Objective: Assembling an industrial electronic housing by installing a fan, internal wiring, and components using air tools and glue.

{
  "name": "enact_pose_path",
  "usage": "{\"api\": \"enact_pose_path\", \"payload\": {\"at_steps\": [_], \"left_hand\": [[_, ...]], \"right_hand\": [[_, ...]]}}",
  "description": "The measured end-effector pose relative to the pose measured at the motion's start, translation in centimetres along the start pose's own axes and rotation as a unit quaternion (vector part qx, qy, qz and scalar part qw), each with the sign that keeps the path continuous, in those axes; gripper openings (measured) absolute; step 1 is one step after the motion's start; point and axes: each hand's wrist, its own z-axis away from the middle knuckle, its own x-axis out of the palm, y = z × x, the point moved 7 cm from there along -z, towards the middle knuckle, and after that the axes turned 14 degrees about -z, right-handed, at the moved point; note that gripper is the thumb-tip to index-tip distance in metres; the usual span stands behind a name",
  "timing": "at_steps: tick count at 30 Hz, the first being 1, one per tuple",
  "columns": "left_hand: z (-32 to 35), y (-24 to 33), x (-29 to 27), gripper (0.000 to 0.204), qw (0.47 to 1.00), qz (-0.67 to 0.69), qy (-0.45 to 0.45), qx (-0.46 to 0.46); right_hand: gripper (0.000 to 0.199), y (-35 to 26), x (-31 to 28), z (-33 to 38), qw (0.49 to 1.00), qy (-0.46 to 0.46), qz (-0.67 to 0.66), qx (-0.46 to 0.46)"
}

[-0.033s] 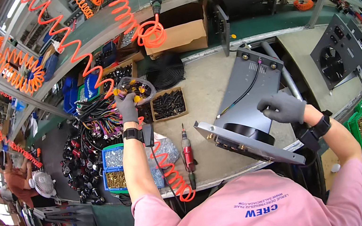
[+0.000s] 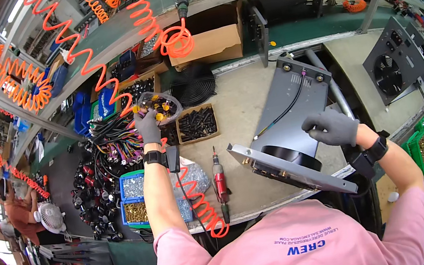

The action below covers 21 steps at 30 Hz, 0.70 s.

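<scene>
Three lines of blue print (image 2: 306, 248), one bolder than the others, run upside down across my smooth pink shirt (image 2: 273, 230). My left hand (image 2: 147, 126), in a matte grey glove, is at the left edge of a clear, rounded plastic bowl (image 2: 178, 106) heaped with small yellow and black parts (image 2: 165, 106); its fingers bend toward them, but I cannot tell whether they grip one. My right hand (image 2: 332, 128), gloved alike, is over a flat grey metal panel (image 2: 284, 95), fingers loosely curled; whether something is pinched in them I cannot tell. Along that panel lies a thin dark cable (image 2: 290, 110); nearer me, a round black ring (image 2: 291, 154) sits against a tilted metal plate (image 2: 292, 170). Just beside the bowl, a cardboard box (image 2: 200, 138) holds short black pieces (image 2: 196, 122). A slim red-bodied power screwdriver (image 2: 220, 182) lies on the scuffed bench (image 2: 239, 111) between my arms.
</scene>
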Motion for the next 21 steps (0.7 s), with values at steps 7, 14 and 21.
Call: {"api": "enact_pose_path", "payload": {"at_steps": [7,14,21], "left_hand": [[-0.5,-0.3,-0.6,0.011,0.997,0.048,-0.017,-0.057],[13.5,6.3,1.6,0.043,0.97,-0.04,-0.232,-0.062],[26.7,8.6,0.0,0.02,0.966,-0.045,-0.243,-0.075]], "right_hand": [[0.016,1.2,0.4,0.3,1.0,0.014,0.015,0.009],[0.018,0.6,1.8,-2.1,0.999,-0.035,-0.038,0.014],[0.019,-1.3,2.9,-3.5,0.991,-0.077,-0.078,-0.074]]}}
